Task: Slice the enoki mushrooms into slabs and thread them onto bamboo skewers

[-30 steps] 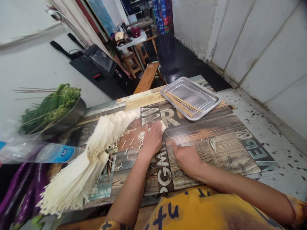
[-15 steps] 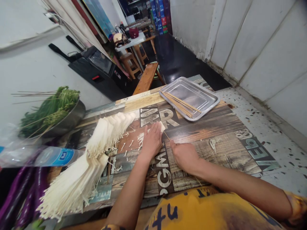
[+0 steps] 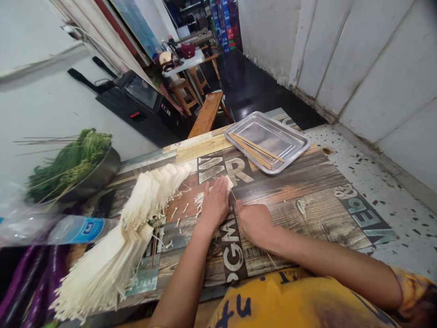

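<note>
My left hand [image 3: 216,200] lies flat over a small bunch of enoki mushrooms [image 3: 229,183], pressing it on the wood-patterned table; its pale base shows past my fingertips and its thin stems [image 3: 199,200] on the other side. My right hand [image 3: 256,223] is closed around a thin wooden skewer [image 3: 233,195], whose front end meets the bunch's base. The skewer's tip is hidden, so I cannot tell how deep it sits. The skewer's back end shows below my wrist. To the left, a long overlapping row of skewered enoki [image 3: 99,264] fans across the table.
A metal tray [image 3: 293,157] with several wooden skewers [image 3: 254,150] stands at the far side. Left are a metal bowl [image 3: 102,175] of leafy greens [image 3: 68,161], a plastic bottle [image 3: 80,229] lying down and purple eggplants [image 3: 34,278]. A wooden bench [image 3: 206,114] stands beyond the table.
My right hand has moved slightly left, closer to my left hand, shortening the visible skewer between them. My left hand stays on the mushrooms. The view has shifted a little.
</note>
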`<state>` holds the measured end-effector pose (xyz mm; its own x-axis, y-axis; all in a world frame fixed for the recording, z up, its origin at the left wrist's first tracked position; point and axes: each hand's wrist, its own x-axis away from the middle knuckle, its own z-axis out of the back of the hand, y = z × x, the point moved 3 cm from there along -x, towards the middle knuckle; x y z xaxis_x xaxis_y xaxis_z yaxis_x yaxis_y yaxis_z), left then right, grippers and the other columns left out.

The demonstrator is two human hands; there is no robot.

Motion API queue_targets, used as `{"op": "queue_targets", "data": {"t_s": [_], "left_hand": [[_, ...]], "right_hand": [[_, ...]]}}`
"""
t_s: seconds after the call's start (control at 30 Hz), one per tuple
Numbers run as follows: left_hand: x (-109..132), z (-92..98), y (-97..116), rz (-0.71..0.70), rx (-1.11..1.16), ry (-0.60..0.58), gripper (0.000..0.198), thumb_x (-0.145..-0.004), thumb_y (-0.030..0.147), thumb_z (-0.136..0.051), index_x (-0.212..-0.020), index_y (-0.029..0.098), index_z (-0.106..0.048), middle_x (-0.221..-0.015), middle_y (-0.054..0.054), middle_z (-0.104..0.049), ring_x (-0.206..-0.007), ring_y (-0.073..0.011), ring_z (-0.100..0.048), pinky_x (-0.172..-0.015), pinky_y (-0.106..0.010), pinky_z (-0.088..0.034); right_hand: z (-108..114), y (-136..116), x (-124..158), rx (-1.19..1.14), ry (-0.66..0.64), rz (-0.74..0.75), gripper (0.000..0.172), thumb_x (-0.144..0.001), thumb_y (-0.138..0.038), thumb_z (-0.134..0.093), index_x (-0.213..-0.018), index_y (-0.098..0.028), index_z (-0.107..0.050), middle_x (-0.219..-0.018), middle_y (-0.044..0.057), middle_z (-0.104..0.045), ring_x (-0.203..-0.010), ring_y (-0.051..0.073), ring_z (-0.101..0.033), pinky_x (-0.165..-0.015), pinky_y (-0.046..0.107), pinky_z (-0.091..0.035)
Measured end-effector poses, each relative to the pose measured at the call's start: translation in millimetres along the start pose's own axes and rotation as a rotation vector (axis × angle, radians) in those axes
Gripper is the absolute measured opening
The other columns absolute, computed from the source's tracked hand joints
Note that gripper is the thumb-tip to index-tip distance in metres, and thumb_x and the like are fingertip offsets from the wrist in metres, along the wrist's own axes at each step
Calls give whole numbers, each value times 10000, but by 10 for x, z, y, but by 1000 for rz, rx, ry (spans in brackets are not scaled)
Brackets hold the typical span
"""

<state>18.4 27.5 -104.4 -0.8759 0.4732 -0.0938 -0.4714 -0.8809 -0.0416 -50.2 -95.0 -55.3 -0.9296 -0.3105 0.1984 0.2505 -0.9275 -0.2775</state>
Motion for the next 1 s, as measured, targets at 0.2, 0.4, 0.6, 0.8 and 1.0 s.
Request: {"op": "queue_targets", "data": {"t_s": [0.2, 0.4, 0.6, 0.8, 1.0], "left_hand": [[6, 13, 6, -5, 0, -6, 479, -958, 246, -237, -1403, 124, -365, -1456, -108, -402, -1364, -214, -343, -1127, -487, -228], [1, 16, 6, 2, 21, -12, 472, -959, 241, -243, -1397, 122, -370, -1458, -112, -398, -1366, -214, -340, -1127, -483, -225], [0, 29, 12, 9, 30, -26, 470, -963, 252, -246, -1396, 117, -366, -1456, -118, -401, -1371, -217, -331, -1123, -483, -236], [3, 21, -8, -2, 48, -28, 471, -964, 254, -251, -1399, 109, -360, -1461, -125, -391, -1372, -223, -328, -1128, -485, -223], [32, 17, 15, 7, 59, 1, 475, -966, 257, -237, -1400, 108, -362, -1451, -129, -405, -1368, -225, -336, -1133, -500, -200]], "right_hand": [[-38, 14, -37, -10, -9, 3, 399, -845, -103, -409, -1213, -25, -541, -801, 170, -712, -783, 245, -698, -635, 286, -500], [-72, 32, -88, -21, 26, 12, 372, -860, -105, -396, -1187, -24, -554, -792, 179, -711, -790, 254, -699, -639, 288, -497], [-18, 33, -154, -44, 25, 0, 352, -874, -93, -375, -1167, -19, -556, -819, 197, -708, -814, 254, -698, -656, 300, -505], [-67, 38, -346, -86, 51, -6, 361, -893, -77, -322, -1176, -14, -537, -853, 201, -706, -835, 271, -692, -675, 355, -511], [-101, 76, -422, -134, 54, -52, 324, -884, -107, -361, -1130, -70, -570, -894, 183, -708, -847, 244, -683, -705, 329, -491]]}}
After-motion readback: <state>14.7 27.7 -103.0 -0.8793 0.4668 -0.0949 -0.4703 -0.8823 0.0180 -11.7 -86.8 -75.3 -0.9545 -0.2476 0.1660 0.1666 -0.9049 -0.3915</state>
